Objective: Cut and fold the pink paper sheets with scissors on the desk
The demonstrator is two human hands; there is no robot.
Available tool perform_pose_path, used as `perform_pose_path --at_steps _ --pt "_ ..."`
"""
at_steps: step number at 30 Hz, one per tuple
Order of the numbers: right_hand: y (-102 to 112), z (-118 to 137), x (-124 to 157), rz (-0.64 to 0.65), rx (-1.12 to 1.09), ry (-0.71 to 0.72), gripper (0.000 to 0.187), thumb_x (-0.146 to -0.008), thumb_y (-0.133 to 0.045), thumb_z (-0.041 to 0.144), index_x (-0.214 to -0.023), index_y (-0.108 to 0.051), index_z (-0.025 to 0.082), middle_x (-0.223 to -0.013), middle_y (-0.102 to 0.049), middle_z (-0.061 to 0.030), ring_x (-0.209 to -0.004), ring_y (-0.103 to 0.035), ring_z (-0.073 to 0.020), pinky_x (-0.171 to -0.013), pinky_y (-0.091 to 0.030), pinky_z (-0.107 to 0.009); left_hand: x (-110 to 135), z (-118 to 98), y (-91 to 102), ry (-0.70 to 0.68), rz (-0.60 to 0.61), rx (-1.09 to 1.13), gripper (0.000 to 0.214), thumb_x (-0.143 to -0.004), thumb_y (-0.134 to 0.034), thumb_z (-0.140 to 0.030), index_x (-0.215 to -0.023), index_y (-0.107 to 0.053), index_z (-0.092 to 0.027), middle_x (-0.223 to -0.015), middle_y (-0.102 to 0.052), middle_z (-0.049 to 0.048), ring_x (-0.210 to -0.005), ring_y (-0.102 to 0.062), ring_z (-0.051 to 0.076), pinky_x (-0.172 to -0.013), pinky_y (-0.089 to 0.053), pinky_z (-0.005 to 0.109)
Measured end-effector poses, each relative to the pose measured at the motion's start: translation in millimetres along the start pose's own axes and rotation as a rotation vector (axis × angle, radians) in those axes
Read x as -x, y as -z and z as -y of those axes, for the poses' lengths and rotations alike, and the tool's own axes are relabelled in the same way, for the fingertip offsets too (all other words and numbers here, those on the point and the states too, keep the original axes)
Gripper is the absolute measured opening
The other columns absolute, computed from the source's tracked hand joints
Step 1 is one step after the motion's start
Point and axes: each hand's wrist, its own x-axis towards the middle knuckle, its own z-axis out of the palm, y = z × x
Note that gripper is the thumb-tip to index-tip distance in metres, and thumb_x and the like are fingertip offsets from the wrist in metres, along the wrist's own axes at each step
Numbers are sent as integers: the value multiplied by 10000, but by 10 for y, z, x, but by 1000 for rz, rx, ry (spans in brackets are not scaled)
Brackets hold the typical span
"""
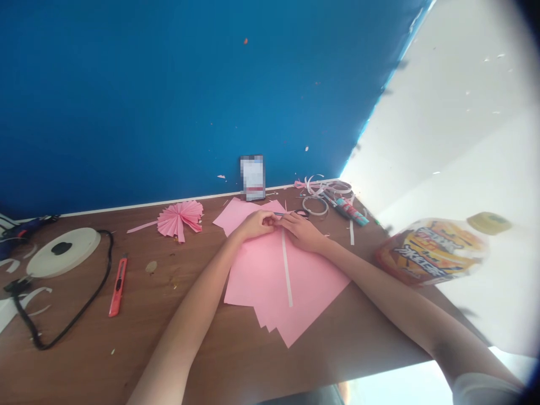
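Note:
Several pink paper sheets [261, 270] lie fanned in a loose stack on the brown table. Down their middle runs a narrow white strip [287, 270], its top end under my fingertips. My left hand [256, 224] rests on the upper part of the sheets with fingers curled into a pinch; what is between them is too small to make out. My right hand [302, 230] meets it from the other side, its fingers closed over the strip's top end. Just behind the hands, a pair of scissors [302, 213] is partly hidden.
A folded pink paper fan [179, 219] and a red box cutter [118, 286] lie left, near a white round reel with black cord [63, 252]. A phone [253, 178] leans on the blue wall. Tape rolls [315, 206], a glue tube [352, 211] and a large bottle [436, 250] are right.

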Motion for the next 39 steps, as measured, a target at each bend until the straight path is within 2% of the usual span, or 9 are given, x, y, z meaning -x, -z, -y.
perform_pose_path --at_steps 7,13,20,39 --pt "-2 -10 6 -1 -24 -5 603 -722 -393 -18 -1274 -507 194 -1132 -551 -110 -1005 -485 -230 -880 -406 -378 13 -20 14 -8 1 -6 204 -731 -589 -258 -903 -630 -156 -795 -576 10 -731 -523 126 -666 -410 237" --pt "-4 2 20 -43 -13 -46 499 -802 -378 21 -1246 -522 197 -1067 -552 -108 -960 -496 -225 -823 -417 -344 -7 25 -6 -1 -9 -22 239 -748 -598 -282 -940 -651 -150 -813 -604 30 -747 -540 132 -679 -428 242" --pt "-18 2 21 -78 -60 -65 540 -798 -400 49 -1324 -434 167 -1097 -608 -118 -978 -521 -239 -825 -427 -361 -8 25 -7 -6 6 14 254 -739 -599 -235 -962 -666 -134 -905 -665 69 -777 -577 141 -709 -455 248" --pt "-15 14 18 -89 -42 -63 465 -817 -393 49 -1257 -484 167 -1096 -608 -122 -985 -525 -232 -834 -425 -351 -4 19 13 -2 14 -45 234 -733 -589 -263 -919 -660 -141 -856 -647 46 -770 -564 141 -699 -441 251"
